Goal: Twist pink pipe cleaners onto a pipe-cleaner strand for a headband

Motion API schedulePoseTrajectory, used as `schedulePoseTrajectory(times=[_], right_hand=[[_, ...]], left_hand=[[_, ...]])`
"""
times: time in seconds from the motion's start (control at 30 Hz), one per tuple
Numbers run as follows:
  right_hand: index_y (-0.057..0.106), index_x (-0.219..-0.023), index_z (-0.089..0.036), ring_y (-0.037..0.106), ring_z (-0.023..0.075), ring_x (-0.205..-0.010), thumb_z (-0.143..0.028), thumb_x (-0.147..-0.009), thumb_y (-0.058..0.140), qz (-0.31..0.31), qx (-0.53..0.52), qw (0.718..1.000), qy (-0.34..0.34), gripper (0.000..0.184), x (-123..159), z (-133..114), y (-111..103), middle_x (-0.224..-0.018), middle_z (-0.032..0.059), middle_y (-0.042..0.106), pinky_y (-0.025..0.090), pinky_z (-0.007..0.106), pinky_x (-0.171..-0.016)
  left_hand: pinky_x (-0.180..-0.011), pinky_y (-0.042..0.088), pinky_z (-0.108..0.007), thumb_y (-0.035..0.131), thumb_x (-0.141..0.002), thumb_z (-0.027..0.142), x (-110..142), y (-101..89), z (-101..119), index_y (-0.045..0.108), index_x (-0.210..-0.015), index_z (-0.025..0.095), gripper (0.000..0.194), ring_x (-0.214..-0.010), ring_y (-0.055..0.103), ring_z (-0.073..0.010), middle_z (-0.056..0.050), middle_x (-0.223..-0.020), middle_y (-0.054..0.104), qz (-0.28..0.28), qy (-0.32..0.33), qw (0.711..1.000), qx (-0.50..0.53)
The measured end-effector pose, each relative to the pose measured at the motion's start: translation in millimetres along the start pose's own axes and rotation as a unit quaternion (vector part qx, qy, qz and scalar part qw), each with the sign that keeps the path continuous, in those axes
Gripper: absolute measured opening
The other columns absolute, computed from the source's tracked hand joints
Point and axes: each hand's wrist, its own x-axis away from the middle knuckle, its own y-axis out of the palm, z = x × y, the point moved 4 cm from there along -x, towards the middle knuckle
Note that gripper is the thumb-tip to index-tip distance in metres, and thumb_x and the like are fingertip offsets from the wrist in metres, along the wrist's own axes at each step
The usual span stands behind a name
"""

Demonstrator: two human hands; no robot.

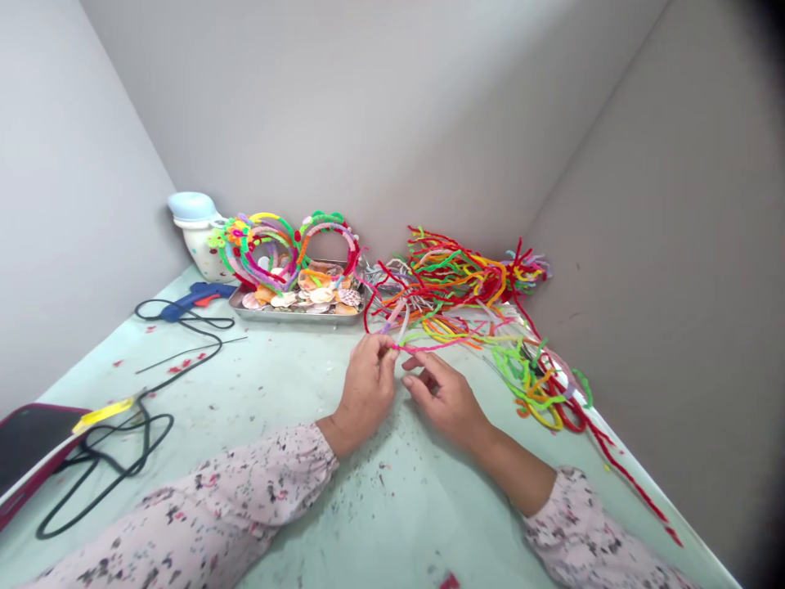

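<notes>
Your left hand is closed in a pinch on a pink pipe cleaner, its fingertips gripping the strand near one end. Your right hand is relaxed, with its fingers half curled just below the same strand, and it doesn't seem to be gripping anything. The pink pipe cleaner stretches between your hands, over the pale green table, at the near edge of a big tangled heap of colored pipe cleaners. More loose strands lie to your right along the wall. Ahead and to your left, a metal tray holds seashells, with pipe cleaner headbands propped up at its back. Beyond your left hand are a blue glue gun and its black cord, and a white jar with a blue lid stands in the corner. Your floral sleeves rest toward the near side of the table.
</notes>
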Motion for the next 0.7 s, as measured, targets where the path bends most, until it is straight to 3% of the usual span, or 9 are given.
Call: schedulePoseTrajectory(times=[0.27,0.47,0.7], right_hand=[[0.060,-0.102,-0.021,0.055,0.0113,-0.065,-0.034,-0.084,0.058,0.078,-0.070,0.994,0.034,0.022,0.3,7.6,-7.0,-0.091,0.0032,0.059,0.049,0.025,-0.061],[0.059,-0.094,-0.020,0.053,0.0120,-0.058,-0.038,-0.078,0.064,0.057,-0.176,0.977,0.103,0.025,-3.9,18.3,-6.6,-0.068,-0.0016,0.058,0.045,0.024,-0.055],[0.063,-0.090,-0.019,0.055,0.0119,-0.060,-0.037,-0.077,0.065,0.061,-0.186,0.976,0.099,0.022,-5.7,17.6,-6.1,-0.078,0.0011,0.063,0.047,0.024,-0.054]], left_hand=[[-0.080,0.041,-0.030,0.044,-0.090,0.023,1.2,2.5,-0.2,0.053,-0.094,0.018,0.010,-0.086,0.053,-0.0167,-0.003,-0.089,0.057,-0.027,0.006,1.000,0.010],[-0.079,0.040,-0.029,0.049,-0.087,0.017,2.5,3.6,5.2,0.056,-0.089,0.018,0.007,-0.086,0.052,-0.0161,-0.002,-0.087,0.059,-0.053,0.038,0.998,0.002],[-0.076,0.041,-0.029,0.049,-0.087,0.019,3.8,6.9,2.8,0.056,-0.094,0.018,0.010,-0.082,0.054,-0.0163,-0.002,-0.086,0.060,-0.062,0.016,0.998,0.003]])
